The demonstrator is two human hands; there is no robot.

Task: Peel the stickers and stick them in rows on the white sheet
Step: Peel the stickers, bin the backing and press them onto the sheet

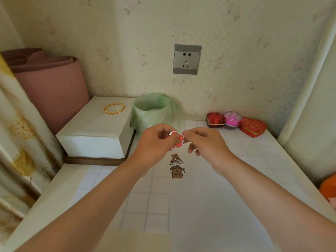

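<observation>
A red flower-shaped sticker (177, 140) with a white edge is held in the air above the white sheet (200, 202). My left hand (154, 142) grips it from the left, fingers curled round it. My right hand (203, 142) pinches its right edge between thumb and forefinger. Two brown cartoon animal stickers lie one above the other on the sheet, the upper one (176, 159) and the lower one (177, 172), just below the hands.
A small bin with a green bag (154, 111) stands behind the hands. A white box (94, 128) with gold bangles (114, 108) sits at the left. Red and pink gift boxes (234, 122) line the back right wall. An orange object (328, 186) lies at the right edge.
</observation>
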